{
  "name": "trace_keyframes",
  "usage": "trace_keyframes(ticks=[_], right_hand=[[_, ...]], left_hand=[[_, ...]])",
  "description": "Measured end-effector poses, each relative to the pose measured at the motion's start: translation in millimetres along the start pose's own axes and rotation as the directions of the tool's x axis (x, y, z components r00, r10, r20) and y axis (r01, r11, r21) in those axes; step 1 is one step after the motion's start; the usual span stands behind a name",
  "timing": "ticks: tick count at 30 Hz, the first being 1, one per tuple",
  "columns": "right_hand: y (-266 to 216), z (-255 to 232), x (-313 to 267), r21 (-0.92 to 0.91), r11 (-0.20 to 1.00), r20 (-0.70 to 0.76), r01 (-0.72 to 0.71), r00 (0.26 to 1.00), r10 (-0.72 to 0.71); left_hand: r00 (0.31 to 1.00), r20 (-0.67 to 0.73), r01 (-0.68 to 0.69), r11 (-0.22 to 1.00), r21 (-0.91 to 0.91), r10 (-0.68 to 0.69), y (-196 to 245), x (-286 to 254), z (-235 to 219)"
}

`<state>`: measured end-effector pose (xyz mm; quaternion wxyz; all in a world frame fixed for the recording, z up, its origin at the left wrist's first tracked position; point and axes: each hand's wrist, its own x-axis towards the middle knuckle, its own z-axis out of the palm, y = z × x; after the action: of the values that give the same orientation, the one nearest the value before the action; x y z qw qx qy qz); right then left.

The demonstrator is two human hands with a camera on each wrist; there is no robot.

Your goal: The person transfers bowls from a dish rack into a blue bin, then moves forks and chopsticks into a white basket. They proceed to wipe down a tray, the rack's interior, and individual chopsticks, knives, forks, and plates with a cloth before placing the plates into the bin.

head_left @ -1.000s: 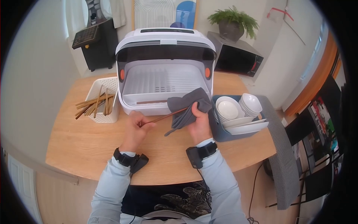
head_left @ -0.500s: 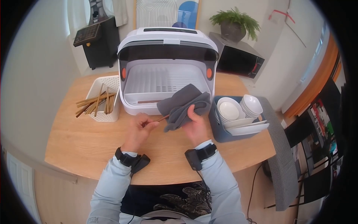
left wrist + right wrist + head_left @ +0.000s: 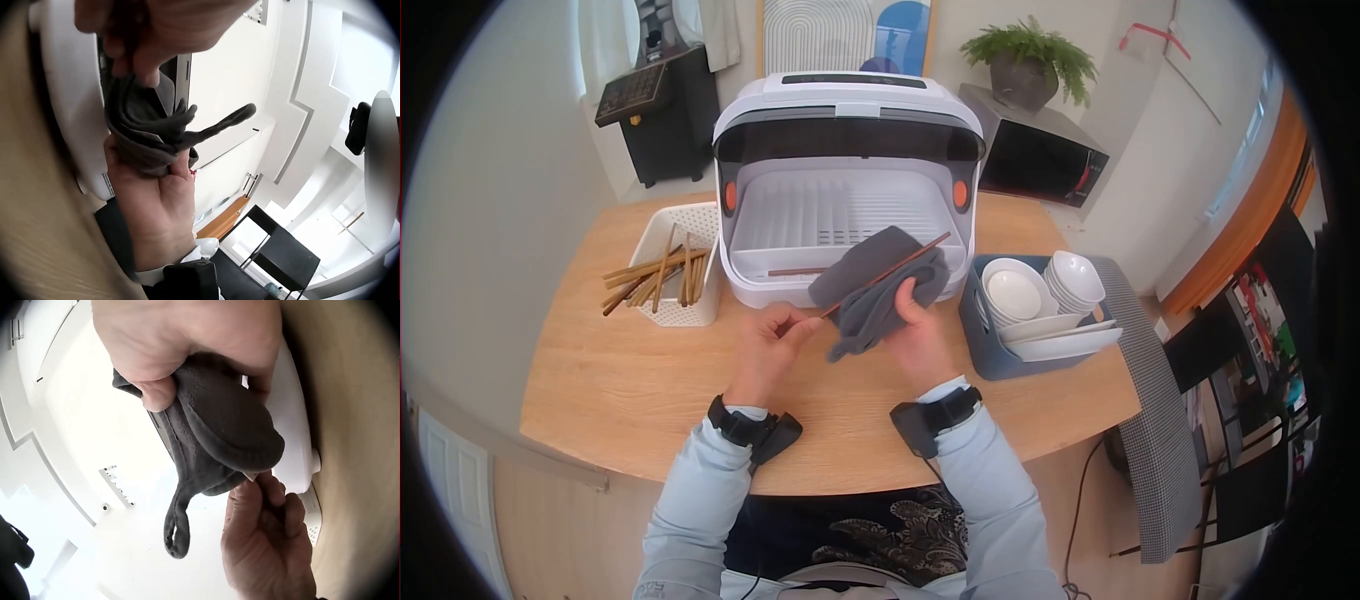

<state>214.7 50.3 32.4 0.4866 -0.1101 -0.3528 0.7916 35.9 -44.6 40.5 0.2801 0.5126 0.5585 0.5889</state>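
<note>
My left hand (image 3: pixel 765 350) pinches the near end of a brown chopstick (image 3: pixel 915 256) between thumb and fingers. The chopstick slants up to the right across a dark grey cloth (image 3: pixel 870 265), its far tip standing past the cloth's edge. My right hand (image 3: pixel 922 345) grips this bunched cloth from the right, thumb on top. In the right wrist view the cloth (image 3: pixel 231 419) hangs in folds with a loop dangling, and the left fingers (image 3: pixel 247 503) are right at its lower edge. A second brown chopstick (image 3: pixel 795 272) lies in the front tray of the white dish cabinet (image 3: pixel 745 290).
The cabinet's lid is up, showing a ribbed rack (image 3: pixel 800 215). Left of it, a white perforated basket (image 3: pixel 685 315) holds several chopsticks (image 3: pixel 665 270). On the right, a blue-grey bin (image 3: pixel 1000 365) holds white bowls (image 3: pixel 1075 280) and plates. A microwave (image 3: pixel 1040 160) stands behind.
The cloth has moved left along the chopstick toward my left hand, then opened out, so the chopstick now shows lying across it. My right hand has shifted slightly left with it.
</note>
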Motion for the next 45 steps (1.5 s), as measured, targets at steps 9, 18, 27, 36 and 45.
trace_keyframes(ticks=[9,18,27,36,45], right_hand=[[9,1,-2,-0.124,0.990,-0.083,0.061,0.994,-0.071],[-29,-15,4,-0.080,0.964,-0.160,0.255,0.951,-0.265],[10,2,-1,-0.098,0.995,-0.059,0.033,0.997,-0.039],[21,6,-4,-0.094,0.991,-0.034,-0.099,0.995,0.096],[-32,-17,7,-0.034,0.969,-0.160,0.243,0.956,-0.246]], left_hand=[[0.985,0.172,0.025,0.999,-0.038,-0.018,-13,-1,10],[0.979,0.181,0.099,0.995,-0.003,-0.097,-5,-3,2],[0.976,0.211,0.062,0.998,-0.026,-0.056,-5,-3,6],[0.960,0.253,0.146,0.986,-0.076,-0.123,-8,-5,11],[0.877,0.390,0.378,0.905,-0.195,-0.282,2,5,-13]])
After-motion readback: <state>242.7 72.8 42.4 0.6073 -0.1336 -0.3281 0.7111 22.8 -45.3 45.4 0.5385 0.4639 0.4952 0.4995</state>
